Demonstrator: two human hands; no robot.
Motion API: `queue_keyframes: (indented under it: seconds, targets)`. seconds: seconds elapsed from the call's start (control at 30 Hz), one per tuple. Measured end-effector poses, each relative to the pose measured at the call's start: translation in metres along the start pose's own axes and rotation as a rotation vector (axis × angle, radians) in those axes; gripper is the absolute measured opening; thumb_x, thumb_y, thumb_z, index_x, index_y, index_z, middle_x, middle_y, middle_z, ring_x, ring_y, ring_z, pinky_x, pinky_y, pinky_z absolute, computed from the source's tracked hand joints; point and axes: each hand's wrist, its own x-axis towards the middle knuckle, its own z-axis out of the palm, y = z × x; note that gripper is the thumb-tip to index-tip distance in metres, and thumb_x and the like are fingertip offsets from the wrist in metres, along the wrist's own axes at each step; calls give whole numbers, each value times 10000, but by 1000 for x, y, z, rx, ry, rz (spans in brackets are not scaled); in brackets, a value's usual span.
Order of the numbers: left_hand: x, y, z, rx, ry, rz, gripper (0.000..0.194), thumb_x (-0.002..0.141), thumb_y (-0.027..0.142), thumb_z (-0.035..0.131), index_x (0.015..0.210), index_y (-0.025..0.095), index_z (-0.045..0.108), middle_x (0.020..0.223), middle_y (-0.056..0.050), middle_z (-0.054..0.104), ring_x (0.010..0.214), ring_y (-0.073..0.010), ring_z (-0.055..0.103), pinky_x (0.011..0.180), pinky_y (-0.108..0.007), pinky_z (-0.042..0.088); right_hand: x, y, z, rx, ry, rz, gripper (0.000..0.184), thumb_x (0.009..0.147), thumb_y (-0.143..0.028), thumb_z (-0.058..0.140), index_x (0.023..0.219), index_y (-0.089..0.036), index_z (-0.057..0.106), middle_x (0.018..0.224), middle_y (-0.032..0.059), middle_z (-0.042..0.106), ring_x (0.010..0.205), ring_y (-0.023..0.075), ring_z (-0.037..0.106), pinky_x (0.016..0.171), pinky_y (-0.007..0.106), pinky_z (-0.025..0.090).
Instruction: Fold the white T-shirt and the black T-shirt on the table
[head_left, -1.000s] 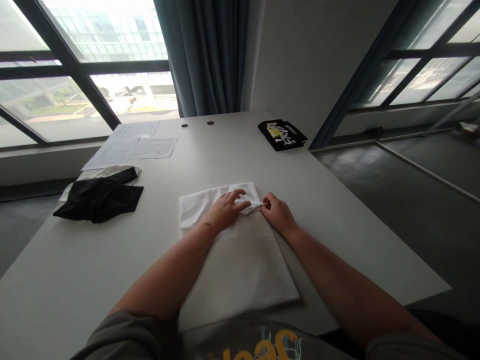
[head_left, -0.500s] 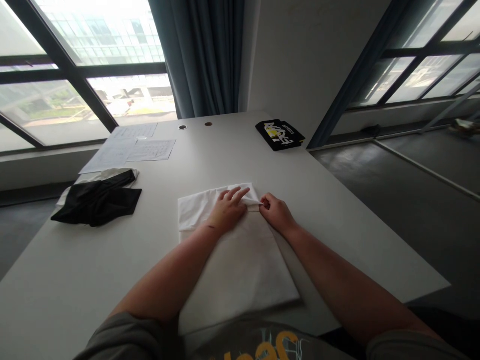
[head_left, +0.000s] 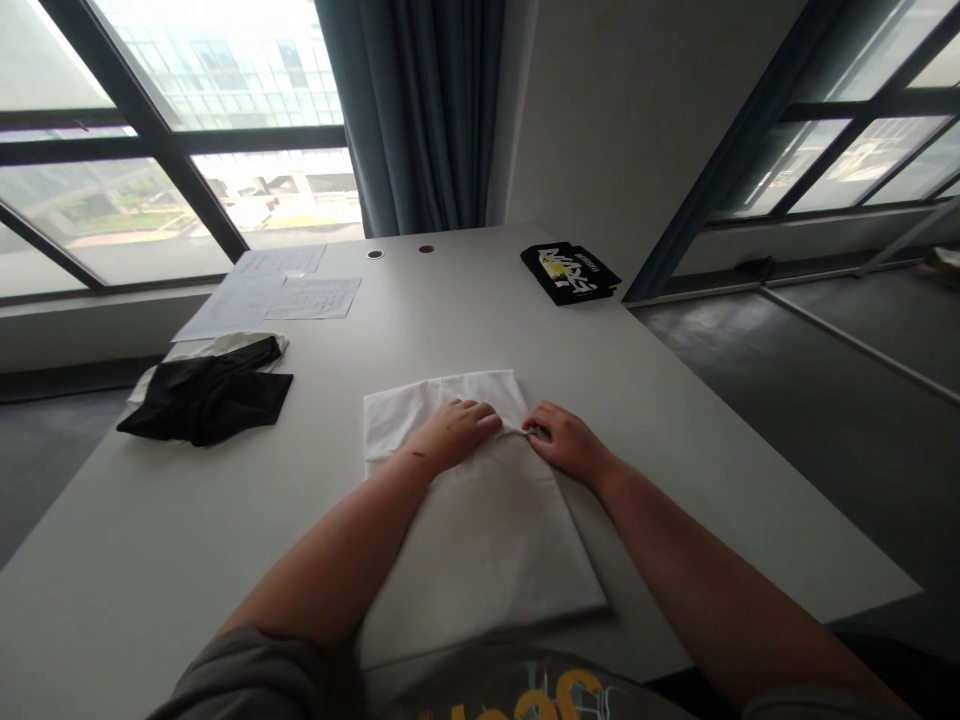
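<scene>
A right hand [head_left: 566, 440] pinches the right edge of a folded, rectangular white cloth [head_left: 495, 530], long axis running near to far; the left hand [head_left: 454, 437] curls atop, its hold unclear from here.

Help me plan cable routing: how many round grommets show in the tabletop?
2. Near the far edge of the table sit the left grommet and the right grommet. More could be hidden beneath the papers or white cloth.
</scene>
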Motion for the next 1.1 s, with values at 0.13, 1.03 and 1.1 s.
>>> queue_keyframes:
  seconds: [0.13,1.03,1.1]
  targets:
    - [0,0,2,-90,28,-14,417,953,129,572,1344,256,645,1275,-74,684,1153,-229,612,1003,-377,472,-5,2,-6,-8,-35,-58,93,927,-296,680,926,-218,730,809,38,687,811,220,625,806,350,504]
    - [-112,-21,4,-242,20,-357,509,1071,433,447,1536,239,516,1616,-114,476,1545,-284,358,1272,-561,274,43,39,30,-257,-264,33,688,1037,-415,466,1661,-193,280,1717,173,180,1586,332,213,1268,587,225]
    - [-130,-8,-5,-321,25,-320,513,1070,415,457,1553,247,495,1608,-104,488,1550,-275,352,1269,-535,304,34,37,30,-243,-276,36,723,1033,-444,476,1661,-152,267,1715,207,140,1591,336,182,1269,576,225]
